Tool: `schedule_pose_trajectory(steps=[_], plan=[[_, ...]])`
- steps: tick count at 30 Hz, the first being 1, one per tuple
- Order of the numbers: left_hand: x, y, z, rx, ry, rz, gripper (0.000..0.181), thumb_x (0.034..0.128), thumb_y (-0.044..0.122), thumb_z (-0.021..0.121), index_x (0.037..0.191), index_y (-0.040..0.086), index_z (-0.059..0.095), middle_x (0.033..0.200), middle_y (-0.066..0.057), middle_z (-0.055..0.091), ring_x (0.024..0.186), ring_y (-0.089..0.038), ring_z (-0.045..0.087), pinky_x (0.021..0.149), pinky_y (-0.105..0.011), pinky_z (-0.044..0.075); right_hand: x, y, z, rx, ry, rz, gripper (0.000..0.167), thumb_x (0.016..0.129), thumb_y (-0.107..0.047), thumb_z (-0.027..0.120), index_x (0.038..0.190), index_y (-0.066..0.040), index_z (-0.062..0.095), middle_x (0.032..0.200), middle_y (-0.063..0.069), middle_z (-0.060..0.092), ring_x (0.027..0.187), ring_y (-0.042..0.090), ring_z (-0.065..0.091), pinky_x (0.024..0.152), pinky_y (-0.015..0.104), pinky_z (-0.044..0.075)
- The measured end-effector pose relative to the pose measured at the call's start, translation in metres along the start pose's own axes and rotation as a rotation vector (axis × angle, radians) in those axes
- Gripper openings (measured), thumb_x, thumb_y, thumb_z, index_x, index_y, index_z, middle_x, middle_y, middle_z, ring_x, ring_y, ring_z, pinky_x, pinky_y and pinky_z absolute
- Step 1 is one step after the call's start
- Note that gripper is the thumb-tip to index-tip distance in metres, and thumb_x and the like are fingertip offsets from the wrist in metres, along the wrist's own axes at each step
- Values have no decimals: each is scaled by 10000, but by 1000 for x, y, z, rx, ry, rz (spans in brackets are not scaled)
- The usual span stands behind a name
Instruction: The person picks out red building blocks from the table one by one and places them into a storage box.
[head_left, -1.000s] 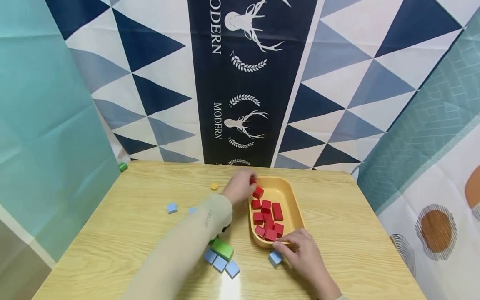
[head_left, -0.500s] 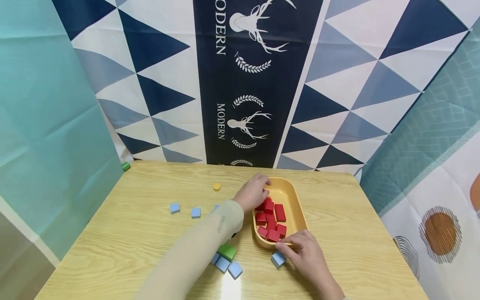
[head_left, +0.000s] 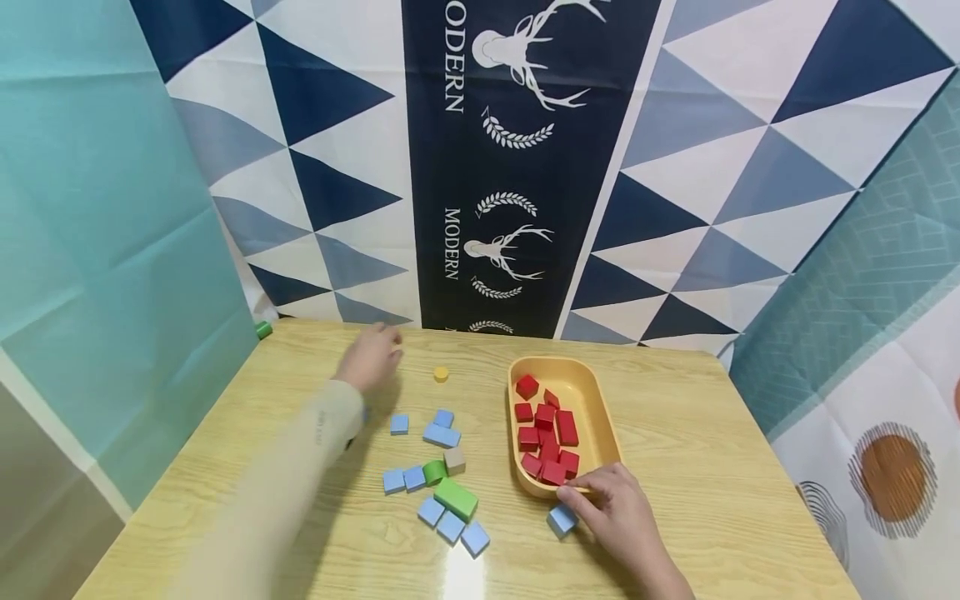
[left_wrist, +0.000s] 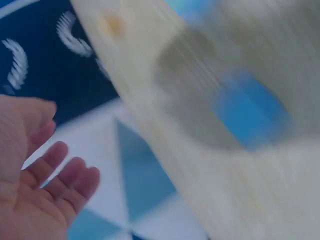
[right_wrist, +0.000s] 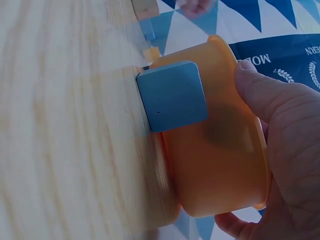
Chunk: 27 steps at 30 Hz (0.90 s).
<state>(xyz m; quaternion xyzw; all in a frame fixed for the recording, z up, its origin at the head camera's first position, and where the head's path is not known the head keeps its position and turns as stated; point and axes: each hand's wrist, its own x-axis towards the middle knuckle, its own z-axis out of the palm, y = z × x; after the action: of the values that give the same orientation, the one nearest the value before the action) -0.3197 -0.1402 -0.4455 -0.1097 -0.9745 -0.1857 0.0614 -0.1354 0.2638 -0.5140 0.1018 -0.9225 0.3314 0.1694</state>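
My left hand (head_left: 370, 360) hangs over the far left of the table, its fingers spread and loosely bent around nothing in the left wrist view. Beneath it, a blurred blue block (left_wrist: 252, 114) lies on the wood. At the near rim of an orange-yellow bin (head_left: 604, 414), my right hand (head_left: 615, 508) pinches the edge between thumb and fingers. Several red blocks (head_left: 567, 428) sit inside that bin, mostly on its left side. A blue cube (right_wrist: 172, 97) stands against the bin's near wall, close to my right thumb.
Several blue blocks (head_left: 441, 435) lie scattered mid-table, along with a green rectangular block (head_left: 456, 498), a green curved piece (head_left: 434, 472) and a beige cube (head_left: 454, 460). Farther back is a small yellow disc (head_left: 441, 374). A green piece (head_left: 263, 330) sits at the far left corner by the curtain.
My left hand has let go of a red block in the bin and swung left across the table, uncovering the pieces under the arm. My right hand stays on the bin's rim.
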Motion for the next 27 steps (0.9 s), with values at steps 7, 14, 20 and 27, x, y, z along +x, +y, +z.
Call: schedule_pose_trajectory(steps=[7,14,20,27], plan=[[-42,-98,-19,179,-140,-185,413,1003,189,668,1320,-75,645,1348,-331,619,1249,-531,594,1044,-662,531,2,0,0,-15,26,-33,135,820,-253,936,834,-317,819,823,-258,705,878,-15,523,744,258,479],[-70,-142,-27,199,-285,-257,335,981,236,704,1088,-78,652,1113,-311,684,1046,-504,681,940,-626,575,1,0,1,-20,44,-77,153,804,-227,944,823,-308,815,818,-244,721,859,-24,524,726,250,466],[-73,-151,-25,176,-298,-289,524,997,302,717,1259,-137,601,1244,-372,645,1157,-548,644,979,-641,560,2,-3,1,-23,57,-77,172,795,-206,948,824,-311,814,819,-232,729,858,-19,525,729,254,464],[-75,-156,-24,166,-270,-395,790,978,450,765,1394,-175,519,1379,-434,535,1252,-619,541,997,-696,528,1,-9,7,-114,105,-74,125,803,-283,946,834,-276,825,824,-167,784,823,25,542,720,283,470]])
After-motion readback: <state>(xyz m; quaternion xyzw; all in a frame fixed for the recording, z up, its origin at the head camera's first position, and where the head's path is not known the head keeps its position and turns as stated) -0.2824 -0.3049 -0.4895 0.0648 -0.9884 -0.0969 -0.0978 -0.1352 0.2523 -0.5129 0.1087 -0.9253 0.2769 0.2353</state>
